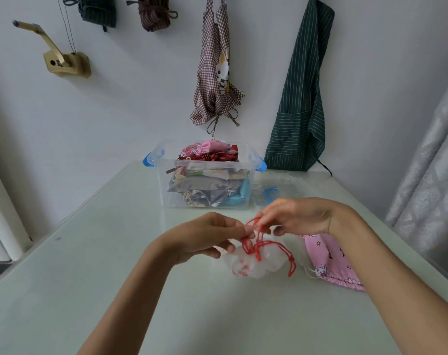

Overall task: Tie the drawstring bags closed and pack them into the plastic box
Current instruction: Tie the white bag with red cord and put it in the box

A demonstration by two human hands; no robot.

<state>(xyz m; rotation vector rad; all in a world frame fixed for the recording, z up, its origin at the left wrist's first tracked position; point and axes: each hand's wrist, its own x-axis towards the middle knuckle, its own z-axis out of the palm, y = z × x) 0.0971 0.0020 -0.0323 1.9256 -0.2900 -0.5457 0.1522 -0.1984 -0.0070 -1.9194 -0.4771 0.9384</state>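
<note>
The left hand [207, 235] pinches a strand of the thin red drawstring cord [256, 242] between thumb and fingertips; this grip is closed on the cord. The right hand [297, 216] pinches a raised loop of the same cord just beside the left grip, fingers curled around it. Directly below both grips, the small translucent white drawstring bag [253, 262] lies on the pale green glass surface [89, 252], its mouth gathered. A knotted end of the cord trails over the bag on the right-grip side.

Beneath the right wrist, near the white bag, a pink printed fabric drawstring bag [330, 260] lies flat on the surface.

Beyond both grips, well apart from them, stands the clear plastic box with blue handles [207, 185], filled with folded fabric bags to above its rim. Its clear lid [276, 193] lies on the surface just beside the box, beyond the right grip.
</note>
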